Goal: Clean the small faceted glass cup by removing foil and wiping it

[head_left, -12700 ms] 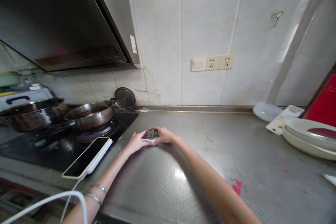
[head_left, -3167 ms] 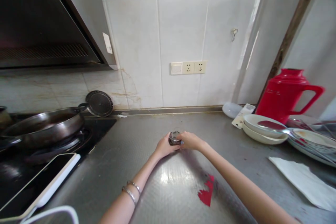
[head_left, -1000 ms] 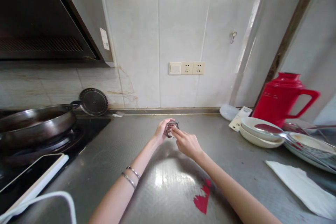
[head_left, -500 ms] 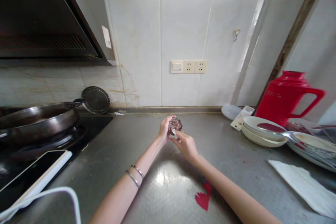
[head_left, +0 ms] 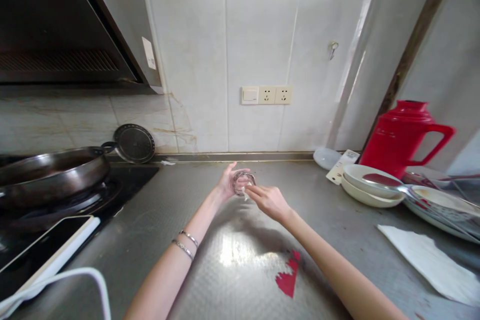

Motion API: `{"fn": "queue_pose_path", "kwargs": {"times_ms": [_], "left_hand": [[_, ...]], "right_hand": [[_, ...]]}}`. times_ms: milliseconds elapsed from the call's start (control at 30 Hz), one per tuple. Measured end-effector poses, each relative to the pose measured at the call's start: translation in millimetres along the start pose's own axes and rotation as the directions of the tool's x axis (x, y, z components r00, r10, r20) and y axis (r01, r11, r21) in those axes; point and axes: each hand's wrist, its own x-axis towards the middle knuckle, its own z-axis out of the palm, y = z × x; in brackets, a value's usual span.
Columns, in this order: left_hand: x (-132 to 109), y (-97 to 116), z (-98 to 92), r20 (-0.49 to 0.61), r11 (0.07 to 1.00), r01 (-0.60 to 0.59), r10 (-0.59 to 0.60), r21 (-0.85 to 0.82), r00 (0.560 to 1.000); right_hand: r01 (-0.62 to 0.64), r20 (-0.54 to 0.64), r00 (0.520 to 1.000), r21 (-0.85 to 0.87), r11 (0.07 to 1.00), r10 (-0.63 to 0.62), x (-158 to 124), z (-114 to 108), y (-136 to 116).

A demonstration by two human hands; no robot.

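My left hand (head_left: pixel 225 183) holds a small clear round glass (head_left: pixel 238 176) above the counter. Its open mouth faces roughly toward me, and the left thumb sticks up beside it. My right hand (head_left: pixel 271 202) has its fingers pinched together at the glass's near rim. Below those fingertips shows a bit of white tissue (head_left: pixel 246 194), partly hidden by them. On the counter under my right forearm lies a torn red scrap (head_left: pixel 288 282).
A pan (head_left: pixel 56 175) stands on the hob at left, near a white phone-like device (head_left: pixel 52 255) and white cable (head_left: pixel 90 271). To the right are a red thermos jug (head_left: pixel 393 140), stacked bowls (head_left: pixel 369 195), a patterned plate (head_left: pixel 438 207) and a folded white tissue (head_left: pixel 431 260).
The glass has turned so its mouth shows more. My left thumb has lifted away from it, and my right fingers have straightened at the rim. The view has shifted slightly right.
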Motion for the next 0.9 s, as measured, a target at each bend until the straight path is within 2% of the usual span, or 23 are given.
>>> {"fn": "queue_pose_path", "kwargs": {"times_ms": [100,200,300,433,533,600,700,767,833,900], "left_hand": [[-5.7,11.0,-6.6,0.055,0.977,0.140,-0.150,0.161,0.987],[-8.5,13.5,-7.7,0.061,0.937,0.172,-0.199,0.304,0.978],[-3.5,5.2,-5.2,-0.044,0.923,0.120,-0.112,0.364,0.993],[9.3,-10.2,-3.6,-0.177,0.957,0.007,0.046,0.290,0.983],[15.4,-18.2,-4.5,-0.209,0.967,-0.052,0.107,0.251,0.972],[17.1,-23.1,-4.7,-0.232,0.969,-0.101,0.154,0.225,0.960],[18.2,-30.4,-3.3,-0.274,0.965,-0.192,0.236,0.177,0.932],[19.0,-34.3,-1.8,-0.297,0.959,-0.249,0.278,0.133,0.914],[20.2,-36.7,-0.9,-0.310,0.954,-0.292,0.300,0.074,0.902],[21.8,-38.0,-1.1,-0.315,0.947,-0.322,0.305,-0.001,0.899]], "right_hand": [[0.065,0.043,0.997,-0.015,0.998,-0.065,0.6,-3.0,-4.0],[0.084,0.086,0.993,-0.045,0.995,-0.080,2.0,-5.3,-7.5],[0.011,0.126,0.992,-0.049,0.999,-0.005,4.1,-7.9,-9.3],[-0.185,0.182,0.968,0.050,0.982,0.173,6.9,-2.5,-14.5],[-0.321,0.165,0.943,0.227,0.919,0.289,8.9,10.4,-22.6],[-0.371,0.139,0.928,0.406,0.835,0.345,10.1,19.5,-28.4],[-0.397,0.138,0.898,0.667,0.630,0.418,11.8,28.8,-34.7],[-0.394,0.140,0.879,0.753,0.527,0.457,12.7,32.7,-37.0],[-0.361,0.077,0.874,0.763,0.536,0.479,13.2,36.8,-38.3],[-0.304,-0.031,0.880,0.731,0.611,0.474,13.2,42.1,-39.1]]}}
